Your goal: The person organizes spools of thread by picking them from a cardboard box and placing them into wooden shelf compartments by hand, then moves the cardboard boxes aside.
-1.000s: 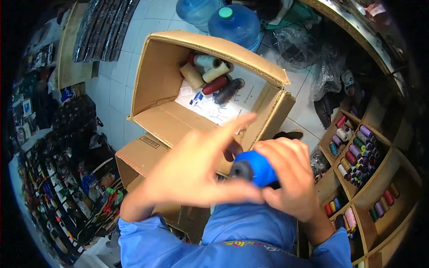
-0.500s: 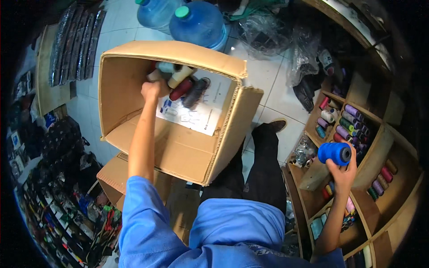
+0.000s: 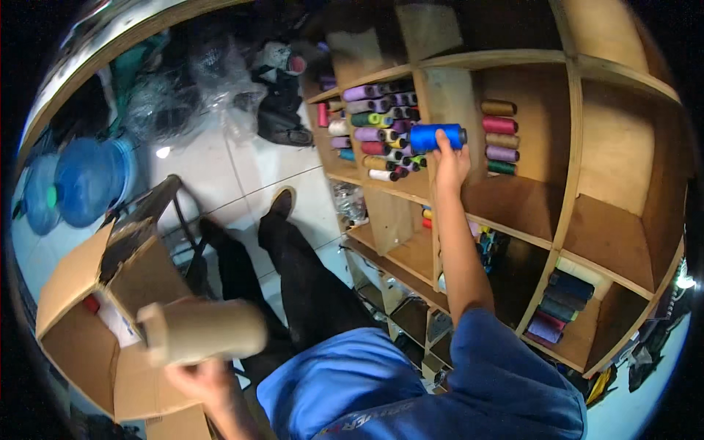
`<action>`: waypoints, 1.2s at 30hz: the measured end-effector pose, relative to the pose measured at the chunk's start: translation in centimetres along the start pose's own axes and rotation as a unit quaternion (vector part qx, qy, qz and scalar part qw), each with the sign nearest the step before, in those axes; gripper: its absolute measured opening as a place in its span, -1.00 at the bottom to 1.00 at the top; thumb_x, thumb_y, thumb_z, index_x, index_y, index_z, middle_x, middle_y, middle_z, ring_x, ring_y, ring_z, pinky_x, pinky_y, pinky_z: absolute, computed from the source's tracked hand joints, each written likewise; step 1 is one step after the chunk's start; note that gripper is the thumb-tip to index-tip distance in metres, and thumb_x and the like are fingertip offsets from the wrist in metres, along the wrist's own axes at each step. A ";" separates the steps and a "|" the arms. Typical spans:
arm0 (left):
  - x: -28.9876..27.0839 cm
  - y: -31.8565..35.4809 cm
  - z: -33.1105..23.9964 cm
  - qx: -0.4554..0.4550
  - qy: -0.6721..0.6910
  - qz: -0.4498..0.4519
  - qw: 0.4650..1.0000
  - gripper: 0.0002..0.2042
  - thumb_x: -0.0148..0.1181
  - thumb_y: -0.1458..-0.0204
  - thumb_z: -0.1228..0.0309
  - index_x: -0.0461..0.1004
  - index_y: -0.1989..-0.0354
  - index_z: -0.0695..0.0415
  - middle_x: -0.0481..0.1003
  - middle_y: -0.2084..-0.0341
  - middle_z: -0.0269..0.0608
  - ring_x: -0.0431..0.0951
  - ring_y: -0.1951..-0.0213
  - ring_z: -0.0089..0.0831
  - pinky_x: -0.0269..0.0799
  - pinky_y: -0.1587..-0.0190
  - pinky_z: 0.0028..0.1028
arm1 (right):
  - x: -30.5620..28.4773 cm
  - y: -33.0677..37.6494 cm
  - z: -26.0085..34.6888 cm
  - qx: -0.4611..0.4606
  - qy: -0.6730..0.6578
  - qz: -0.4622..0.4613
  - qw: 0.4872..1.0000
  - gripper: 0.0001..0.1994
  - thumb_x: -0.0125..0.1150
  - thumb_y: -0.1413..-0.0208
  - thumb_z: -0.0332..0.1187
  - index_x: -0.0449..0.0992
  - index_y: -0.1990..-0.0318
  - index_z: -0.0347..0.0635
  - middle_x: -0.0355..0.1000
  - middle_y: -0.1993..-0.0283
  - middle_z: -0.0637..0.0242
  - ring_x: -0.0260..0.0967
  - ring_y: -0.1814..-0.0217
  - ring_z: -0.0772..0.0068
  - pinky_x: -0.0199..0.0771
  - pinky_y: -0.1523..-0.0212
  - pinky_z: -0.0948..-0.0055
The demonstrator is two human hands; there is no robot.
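A large beige thread cone (image 3: 213, 331) is in my left hand (image 3: 205, 381), which is somewhat blurred, beside the open cardboard box (image 3: 73, 275). My right hand (image 3: 449, 163) reaches out to the wooden shelf (image 3: 572, 147) and grips a spool of bright blue thread (image 3: 434, 137) lying sideways. That spool is in front of an upright divider, between a cubby packed with thread spools (image 3: 370, 134) in many colours and another holding a short stack of spools (image 3: 501, 139). Inside the box, only a bit of red and some white paper show.
Blue water jugs (image 3: 88, 180) stand at the far left. Clear plastic bags (image 3: 158, 99) and a dark shoe (image 3: 286, 132) lie on the tiled floor. Dark spools (image 3: 561, 304) fill part of a lower right cubby. A dark metal frame (image 3: 180, 205) stands beside the box.
My view has swung right toward the shelf. My left hand has come out of the box with the beige cone. My right hand still holds the blue spool, now in front of the cubbies.
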State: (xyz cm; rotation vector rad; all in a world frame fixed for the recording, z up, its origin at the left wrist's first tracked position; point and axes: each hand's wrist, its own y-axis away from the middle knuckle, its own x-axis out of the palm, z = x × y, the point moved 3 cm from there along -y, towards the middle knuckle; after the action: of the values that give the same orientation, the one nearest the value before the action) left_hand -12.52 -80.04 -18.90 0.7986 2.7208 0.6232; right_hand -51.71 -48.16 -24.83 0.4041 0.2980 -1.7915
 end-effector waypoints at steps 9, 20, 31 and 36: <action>21.4 2.9 -2.9 0.048 0.008 0.440 0.896 -0.45 0.31 0.45 0.32 0.36 0.18 0.30 0.45 0.32 -0.07 0.49 0.26 -0.27 0.35 0.13 -0.42 | -6.4 -18.5 3.9 -0.007 0.092 -0.149 0.984 -0.43 0.42 0.28 -0.21 0.32 0.10 -0.23 0.38 0.17 0.22 0.35 0.21 0.28 0.37 0.18 0.39; 26.1 0.6 -0.2 0.028 -0.058 0.379 0.923 -0.50 0.28 0.42 0.45 0.35 0.18 0.26 0.44 0.31 -0.05 0.48 0.24 -0.15 0.35 0.13 -0.39 | -9.5 -27.7 1.9 -0.132 0.542 -0.163 0.814 -0.22 0.38 0.40 0.14 0.37 -0.01 -0.13 0.34 -0.03 0.07 0.28 -0.07 0.01 0.23 -0.07 0.16; 25.5 -0.8 0.6 0.018 -0.111 0.353 0.929 -0.52 0.27 0.41 0.46 0.34 0.18 0.26 0.44 0.33 -0.06 0.49 0.25 -0.21 0.35 0.14 -0.41 | -6.1 -25.4 1.7 -0.079 0.601 -0.273 0.747 -0.26 0.40 0.48 0.18 0.46 0.10 -0.12 0.39 0.03 0.17 0.32 -0.02 0.08 0.23 0.02 -0.14; 26.6 -1.3 0.3 0.038 -0.108 0.365 0.924 -0.52 0.26 0.40 0.45 0.35 0.17 0.24 0.44 0.33 -0.06 0.48 0.24 -0.18 0.34 0.12 -0.39 | -11.5 -30.1 1.9 -0.218 0.554 -0.222 0.772 -0.35 0.39 0.40 0.10 0.46 0.15 -0.14 0.39 0.06 0.15 0.33 0.03 0.13 0.28 0.04 0.06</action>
State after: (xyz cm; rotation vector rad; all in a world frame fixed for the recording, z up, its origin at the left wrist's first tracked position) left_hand -34.88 -66.07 -22.54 1.8081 2.2052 0.5120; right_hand -78.48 -31.22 -18.59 1.0930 1.7290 -1.6408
